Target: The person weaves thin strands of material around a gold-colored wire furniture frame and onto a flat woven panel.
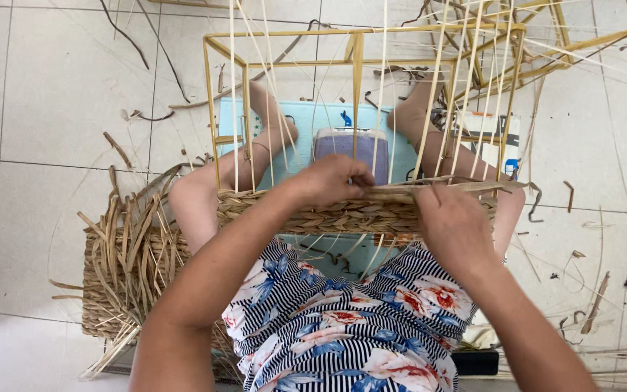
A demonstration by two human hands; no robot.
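**Between the knees, a thin strand that could snap**

On the basket's woven rim, the left hand and right hand pinch one dry strand tight. Pulled too hard, it might break or bend the thin yellow frame.

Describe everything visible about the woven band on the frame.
The woven band is a tan strip of braided dried-grass fibre, running across the near side of a yellow box frame between thin upright strands. It lies level over the person's legs. The left hand and right hand pinch a loose flat strand at its top edge.
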